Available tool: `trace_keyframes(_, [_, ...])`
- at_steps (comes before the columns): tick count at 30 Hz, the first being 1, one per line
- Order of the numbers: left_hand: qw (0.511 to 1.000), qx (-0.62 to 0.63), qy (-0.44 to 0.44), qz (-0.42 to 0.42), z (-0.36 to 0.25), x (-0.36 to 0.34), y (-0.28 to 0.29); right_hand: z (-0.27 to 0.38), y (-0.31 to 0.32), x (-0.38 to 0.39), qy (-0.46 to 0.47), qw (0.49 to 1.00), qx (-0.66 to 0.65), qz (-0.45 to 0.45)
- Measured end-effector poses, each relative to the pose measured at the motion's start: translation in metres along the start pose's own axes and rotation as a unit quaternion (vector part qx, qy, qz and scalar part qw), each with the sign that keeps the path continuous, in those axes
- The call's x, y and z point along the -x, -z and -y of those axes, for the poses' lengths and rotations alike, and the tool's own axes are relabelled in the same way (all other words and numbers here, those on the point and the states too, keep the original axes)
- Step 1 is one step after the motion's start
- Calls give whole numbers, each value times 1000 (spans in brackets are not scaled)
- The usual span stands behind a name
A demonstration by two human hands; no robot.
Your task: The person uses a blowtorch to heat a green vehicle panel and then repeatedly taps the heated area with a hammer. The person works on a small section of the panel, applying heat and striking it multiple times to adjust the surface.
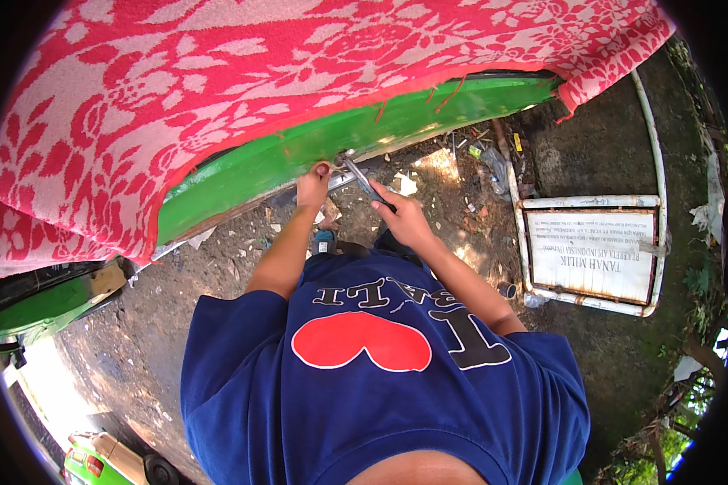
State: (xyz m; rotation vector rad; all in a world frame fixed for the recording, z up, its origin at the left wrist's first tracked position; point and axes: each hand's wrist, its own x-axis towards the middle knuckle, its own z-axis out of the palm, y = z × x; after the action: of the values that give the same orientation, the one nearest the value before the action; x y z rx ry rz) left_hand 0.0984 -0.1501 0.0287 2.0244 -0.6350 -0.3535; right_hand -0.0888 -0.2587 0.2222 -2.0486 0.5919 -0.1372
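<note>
My right hand (404, 215) is closed around the black grip of a hammer (358, 172). The hammer's metal shaft slants up and left, its head close to the lower edge of a green body panel (259, 179). Just left of the hammer head, my left hand (312, 186) is closed at the same edge, thumb end up. Whatever its fingers hold, if anything, is hidden. A red and pink floral cloth (202, 105) drapes over the top of the panel.
A white sign (590, 252) in a rusty pipe frame lies at the right. Rubble and litter (477, 210) are scattered over the dirt below the panel. Another green vehicle (109, 461) stands at the lower left. Plants edge the far right.
</note>
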Motion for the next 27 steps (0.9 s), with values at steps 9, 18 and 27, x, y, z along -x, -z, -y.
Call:
trace_keyframes(9, [999,-34,-10,-39,0,0,-9,4,-12,-26,119,986,118,17])
trace_keyframes(18, [998,-58,8,14,-5,-5,-9,-6,-4,-21,103,986,128,22])
trace_keyframes(27, [996,-88,-1,22,24,-9,-19,-3,-7,-16,160,985,67,0])
